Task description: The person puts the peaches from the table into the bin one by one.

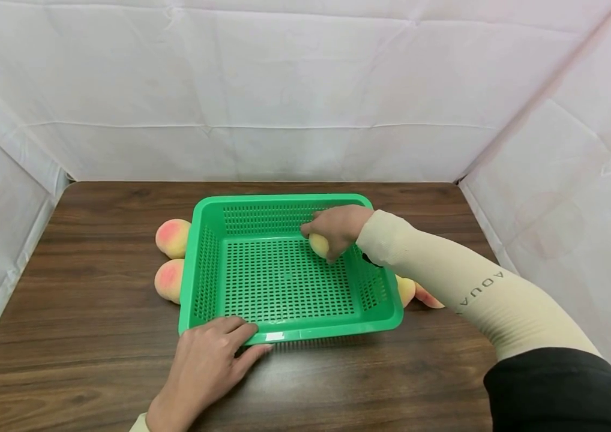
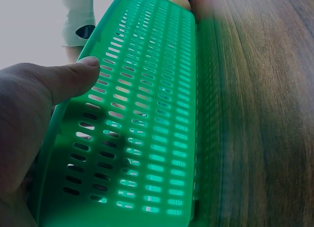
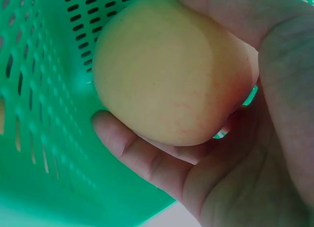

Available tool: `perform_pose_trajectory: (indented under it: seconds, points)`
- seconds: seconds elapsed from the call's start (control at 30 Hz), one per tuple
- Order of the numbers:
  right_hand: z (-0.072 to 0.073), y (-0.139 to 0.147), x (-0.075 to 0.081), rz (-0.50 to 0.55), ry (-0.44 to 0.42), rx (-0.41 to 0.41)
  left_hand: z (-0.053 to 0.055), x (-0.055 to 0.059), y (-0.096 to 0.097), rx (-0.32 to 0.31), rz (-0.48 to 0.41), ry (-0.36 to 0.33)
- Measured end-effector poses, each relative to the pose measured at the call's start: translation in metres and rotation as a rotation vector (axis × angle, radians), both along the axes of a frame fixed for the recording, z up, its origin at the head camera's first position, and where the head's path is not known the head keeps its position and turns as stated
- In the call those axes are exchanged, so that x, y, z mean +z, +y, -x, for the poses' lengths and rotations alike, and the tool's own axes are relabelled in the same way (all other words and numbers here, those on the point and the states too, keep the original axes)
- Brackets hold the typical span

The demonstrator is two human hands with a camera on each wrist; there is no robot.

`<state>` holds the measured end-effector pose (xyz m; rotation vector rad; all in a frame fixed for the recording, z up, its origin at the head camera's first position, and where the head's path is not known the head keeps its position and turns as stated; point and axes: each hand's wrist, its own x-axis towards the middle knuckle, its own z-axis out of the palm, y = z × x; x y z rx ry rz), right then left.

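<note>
A green plastic basket (image 1: pixel 338 329) with slotted walls stands on the table. My left hand (image 1: pixel 205 363) grips its front rim near the left corner. In the left wrist view, the thumb lies against the outside of the basket wall (image 2: pixel 142 109), and the other fingers are mostly out of sight behind the rim. Inside the basket, toward the back right, my right hand (image 1: pixel 342 227) holds a peach (image 1: pixel 319 245). The right wrist view shows this yellow peach (image 3: pixel 157 75), blushed red on one side, with fingers and thumb curled round it.
Two peaches, one farther back (image 1: pixel 173 238) and one nearer (image 1: pixel 169 281), lie against the basket's left side. To its right are another peach (image 1: pixel 405 290) and a reddish one (image 1: pixel 428 297), partly hidden by my sleeve. White sheeting (image 1: pixel 305 90) encloses the wooden table (image 1: pixel 95 336).
</note>
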<state>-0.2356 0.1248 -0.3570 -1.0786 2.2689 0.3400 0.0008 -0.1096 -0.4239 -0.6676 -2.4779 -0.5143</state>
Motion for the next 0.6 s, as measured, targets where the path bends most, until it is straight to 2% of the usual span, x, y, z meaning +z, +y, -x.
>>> perform_pose_trajectory:
  seconds: [0.6]
  points:
    - [0.001, 0.000, -0.018, -0.013, 0.011, 0.021, 0.000, -0.003, 0.000, 0.002, 0.007, -0.007]
